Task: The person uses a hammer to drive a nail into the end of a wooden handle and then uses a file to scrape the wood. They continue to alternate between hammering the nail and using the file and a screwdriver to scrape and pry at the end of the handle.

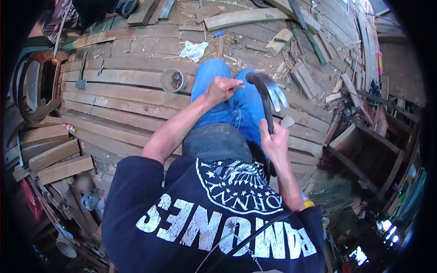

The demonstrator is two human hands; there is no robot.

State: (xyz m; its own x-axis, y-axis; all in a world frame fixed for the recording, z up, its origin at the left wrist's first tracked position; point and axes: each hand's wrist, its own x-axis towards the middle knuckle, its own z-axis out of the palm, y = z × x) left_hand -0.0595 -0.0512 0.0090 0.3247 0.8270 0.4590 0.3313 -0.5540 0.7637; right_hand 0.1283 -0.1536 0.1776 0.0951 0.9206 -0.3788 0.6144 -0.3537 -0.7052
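Note:
My right hand is wrapped round the dark handle of a claw hammer. The hammer stands raised over my right knee, its shiny claw pointing to the right. My left hand is closed in a pinch above my knees, just left of the hammer head. A small thing may be between those fingertips, too small to make out. To the left of my left knee a clear plastic tub stands on the planks, with small dark pieces at its bottom.
Wooden planks form the floor. A white cloth and a blue object lie ahead. Loose boards and offcuts lie ahead and right. A wooden frame stands right; wood blocks are piled left.

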